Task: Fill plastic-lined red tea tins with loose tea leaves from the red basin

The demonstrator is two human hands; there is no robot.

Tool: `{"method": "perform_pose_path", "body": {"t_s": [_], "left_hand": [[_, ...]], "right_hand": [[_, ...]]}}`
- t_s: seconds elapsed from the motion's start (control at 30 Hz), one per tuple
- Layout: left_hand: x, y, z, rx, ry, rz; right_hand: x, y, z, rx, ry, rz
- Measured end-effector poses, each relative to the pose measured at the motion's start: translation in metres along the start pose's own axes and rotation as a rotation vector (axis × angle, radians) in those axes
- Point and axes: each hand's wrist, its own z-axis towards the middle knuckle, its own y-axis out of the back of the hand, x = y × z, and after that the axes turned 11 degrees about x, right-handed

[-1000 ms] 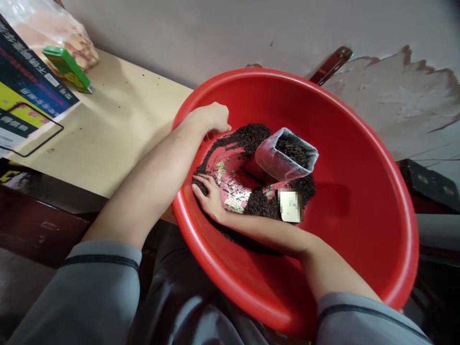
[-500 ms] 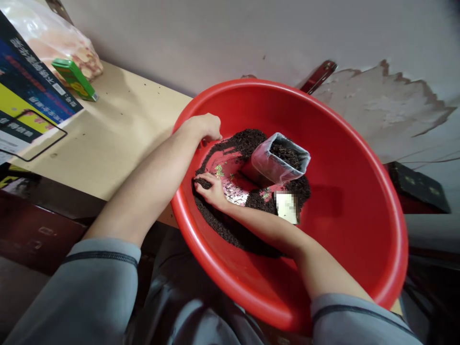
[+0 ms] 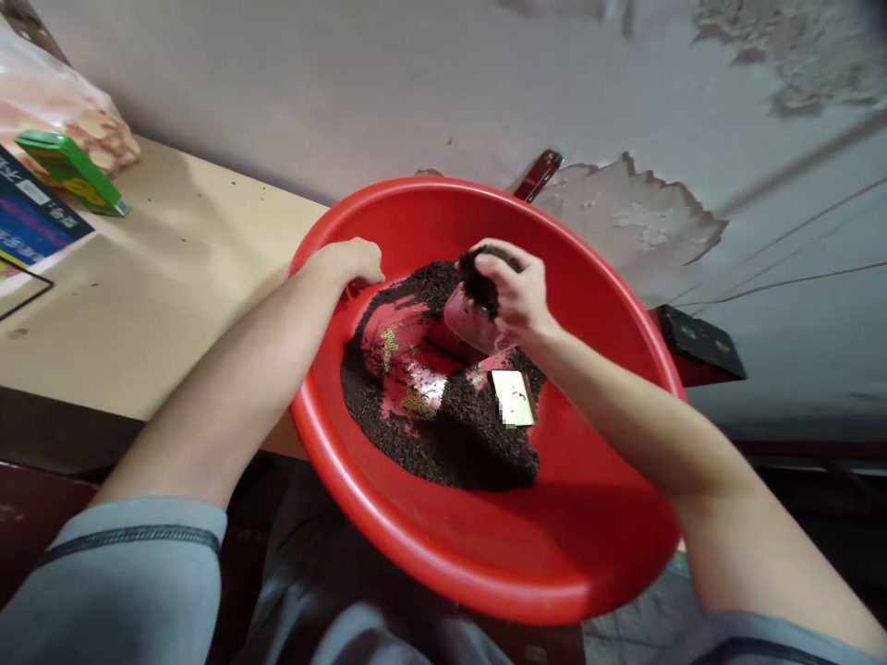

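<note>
Pale wall [image 3: 311,111] across the background, flaking in irregular patches. At left, against the wall, cream-coloured counter [image 3: 208,277], dotted with dark specks. At centre, wide red basin [image 3: 596,517], just beside the counter. On the basin floor, broad layer of dark flakes [image 3: 408,448], spread around a barer patterned patch. At far left on the counter, translucent sack [image 3: 55,102] with pale contents. Within the basin, clear bag [image 3: 466,323], standing among the flakes. Directly over its mouth, right hand [image 3: 516,286], fingers clasped around a clump [image 3: 485,291] of the same flakes. At the basin's upper-left inner wall, left hand [image 3: 357,261], fingers curled; fingertips hidden, impossible to tell whether gripping. Near the sack, slim green box [image 3: 73,171]. On the flakes beside the clear bag, pale rectangular piece [image 3: 514,392].
</note>
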Motion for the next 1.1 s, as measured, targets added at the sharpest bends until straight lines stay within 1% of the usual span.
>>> {"method": "perform_pose_path", "body": {"t_s": [0.07, 0.1, 0.13, 0.2, 0.27, 0.37, 0.43, 0.5, 0.57, 0.63, 0.67, 0.77, 0.83, 0.9, 1.0, 1.03, 1.1], "left_hand": [[0.0, 0.001, -0.001, 0.006, -0.008, -0.003], [0.0, 0.001, -0.001, 0.008, -0.011, -0.004], [0.0, 0.001, -0.002, 0.011, -0.012, -0.002], [0.0, 0.001, -0.001, 0.015, -0.011, 0.016], [0.001, 0.001, 0.0, 0.018, -0.005, 0.032], [0.002, 0.0, 0.002, 0.021, -0.008, 0.026], [0.002, 0.0, 0.003, 0.028, -0.016, 0.021], [0.002, 0.001, 0.002, 0.037, -0.019, 0.026], [0.002, 0.001, 0.0, 0.037, -0.012, 0.033], [0.001, 0.001, -0.001, 0.028, -0.003, 0.03], [0.0, 0.001, -0.002, 0.026, -0.001, 0.028], [-0.001, 0.001, -0.004, 0.034, -0.003, 0.03], [-0.001, 0.001, -0.003, 0.041, -0.002, 0.036], [0.0, 0.001, -0.001, 0.046, 0.0, 0.036], [0.003, 0.001, 0.004, 0.05, 0.0, 0.039], [0.003, 0.001, 0.005, 0.054, -0.002, 0.04], [0.005, 0.001, 0.007, 0.058, -0.01, 0.033]], "right_hand": [[0.001, 0.028, 0.005, -0.021, 0.124, -0.224], [-0.001, 0.04, 0.006, -0.009, 0.183, -0.357], [-0.005, 0.049, 0.005, 0.023, 0.229, -0.488], [-0.015, 0.061, 0.002, 0.136, 0.276, -0.695], [-0.026, 0.066, -0.002, 0.25, 0.287, -0.805], [-0.036, 0.068, -0.006, 0.339, 0.288, -0.867], [-0.036, 0.071, -0.007, 0.365, 0.301, -0.894], [-0.031, 0.077, -0.008, 0.373, 0.322, -0.901], [-0.026, 0.083, -0.011, 0.346, 0.333, -0.881], [-0.024, 0.088, -0.016, 0.333, 0.308, -0.863], [-0.025, 0.09, -0.019, 0.364, 0.284, -0.867], [-0.035, 0.094, -0.028, 0.573, 0.214, -0.946], [-0.043, 0.096, -0.03, 0.669, 0.182, -1.029], [-0.048, 0.099, -0.03, 0.708, 0.152, -1.099], [-0.048, 0.101, -0.026, 0.764, 0.115, -1.15], [-0.047, 0.102, -0.025, 0.768, 0.109, -1.157], [-0.045, 0.102, -0.025, 0.733, 0.127, -1.156]]}}
